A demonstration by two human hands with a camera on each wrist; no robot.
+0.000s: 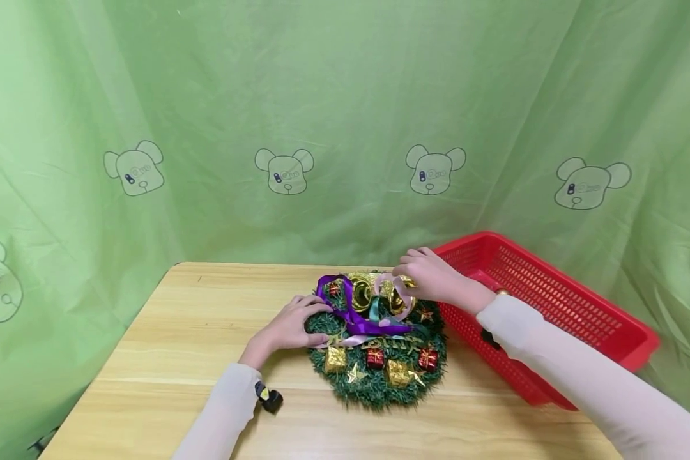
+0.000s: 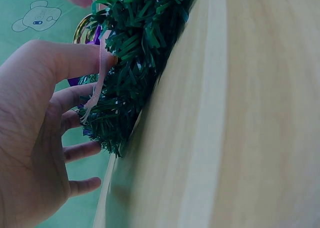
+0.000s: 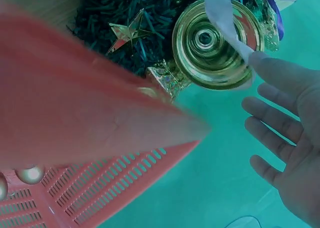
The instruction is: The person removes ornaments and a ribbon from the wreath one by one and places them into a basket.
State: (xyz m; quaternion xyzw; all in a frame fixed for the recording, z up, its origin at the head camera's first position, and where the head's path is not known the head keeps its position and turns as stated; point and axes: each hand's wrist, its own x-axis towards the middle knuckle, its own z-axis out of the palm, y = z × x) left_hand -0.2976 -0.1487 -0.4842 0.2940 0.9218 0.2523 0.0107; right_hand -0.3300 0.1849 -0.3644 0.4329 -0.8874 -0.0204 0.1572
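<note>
A green tinsel wreath [image 1: 374, 397] lies on the table, with gold and red gift boxes, stars and two gold bells [image 1: 361, 295] on it. Purple ribbon [image 1: 361, 326] loops across its upper half. My left hand [image 1: 292, 324] rests on the wreath's left side, thumb against the tinsel and fingers spread along the edge. A pale pink ribbon [image 2: 103, 63] hangs beside that thumb. At the upper right, my right hand [image 1: 430, 273] is by the other bell [image 3: 207, 43]; its thumb touches a pale ribbon [image 3: 220, 13], the fingers extended apart from it.
A red perforated basket [image 1: 586, 303] stands right of the wreath, under my right forearm. Gold balls [image 3: 30, 174] show in it. The wooden table [image 1: 167, 358] ends just behind the wreath, where a green curtain [image 1: 345, 83] with bear faces hangs.
</note>
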